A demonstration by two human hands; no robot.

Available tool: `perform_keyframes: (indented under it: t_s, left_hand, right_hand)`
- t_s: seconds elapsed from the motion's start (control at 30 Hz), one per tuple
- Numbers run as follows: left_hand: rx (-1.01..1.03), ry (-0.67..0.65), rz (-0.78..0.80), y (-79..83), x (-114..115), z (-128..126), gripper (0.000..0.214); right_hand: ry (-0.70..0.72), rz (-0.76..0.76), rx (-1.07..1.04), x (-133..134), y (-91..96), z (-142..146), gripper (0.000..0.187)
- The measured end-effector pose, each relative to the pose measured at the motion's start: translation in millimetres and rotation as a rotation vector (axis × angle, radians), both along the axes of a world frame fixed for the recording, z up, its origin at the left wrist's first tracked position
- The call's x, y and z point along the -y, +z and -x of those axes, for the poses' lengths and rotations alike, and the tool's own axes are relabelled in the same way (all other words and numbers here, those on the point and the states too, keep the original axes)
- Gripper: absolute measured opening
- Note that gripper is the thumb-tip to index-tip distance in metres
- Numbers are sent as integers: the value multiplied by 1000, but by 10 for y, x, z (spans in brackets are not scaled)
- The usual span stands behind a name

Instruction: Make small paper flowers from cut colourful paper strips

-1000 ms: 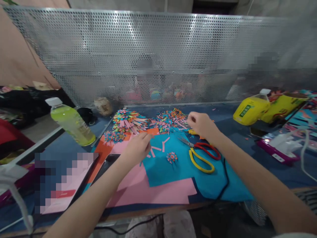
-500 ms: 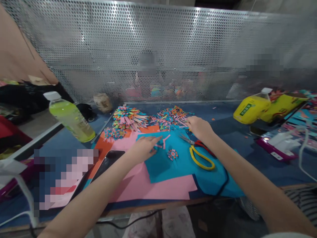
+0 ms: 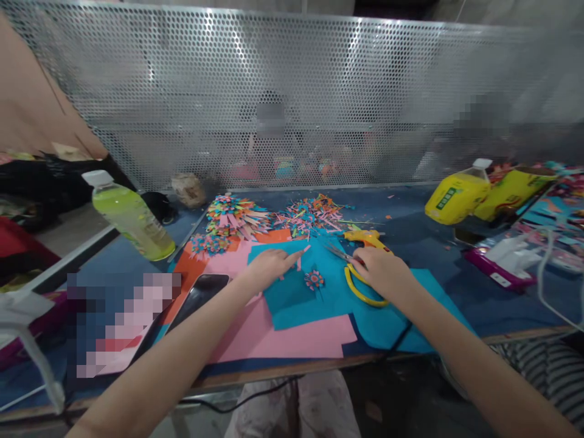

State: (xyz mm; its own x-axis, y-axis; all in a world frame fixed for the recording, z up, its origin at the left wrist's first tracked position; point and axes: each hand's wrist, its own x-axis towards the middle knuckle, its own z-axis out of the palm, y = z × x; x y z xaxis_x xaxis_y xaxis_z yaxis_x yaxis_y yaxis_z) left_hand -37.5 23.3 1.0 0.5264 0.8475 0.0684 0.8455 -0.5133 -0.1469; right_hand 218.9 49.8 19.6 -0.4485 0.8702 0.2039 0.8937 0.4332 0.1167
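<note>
Pink paper sheet [image 3: 292, 340] lies nearest, under the teal sheet [image 3: 296, 298] on the tabletop [image 3: 410, 231]. Left hand [image 3: 269, 267] rests flat on the teal sheet, fingers [image 3: 294, 254] extended and holding nothing — a small paper flower [image 3: 314, 279] lies just right of them. Right hand [image 3: 381, 272] covers the yellow-handled scissors [image 3: 353, 283]; whether its fingers grip them cannot be told. Beyond both hands — a pile of paper strips [image 3: 274, 219] and a green bottle [image 3: 130, 214] far left.

Scissors [image 3: 360, 281] lie right of the paper flower [image 3: 314, 279], seemingly touching paper sheets [image 3: 296, 304].
</note>
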Motion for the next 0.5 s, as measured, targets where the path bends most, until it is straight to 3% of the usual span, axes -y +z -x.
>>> perform_keyframes:
  t_s: [0.23, 0.5]
  left_hand:
    - [2, 48, 17, -52, 26, -6, 71]
    - [198, 74, 80, -47, 59, 113, 71]
  right_hand:
    - [-23, 14, -10, 62, -112, -68, 25]
    - [-6, 15, -37, 122, -212, -40, 26]
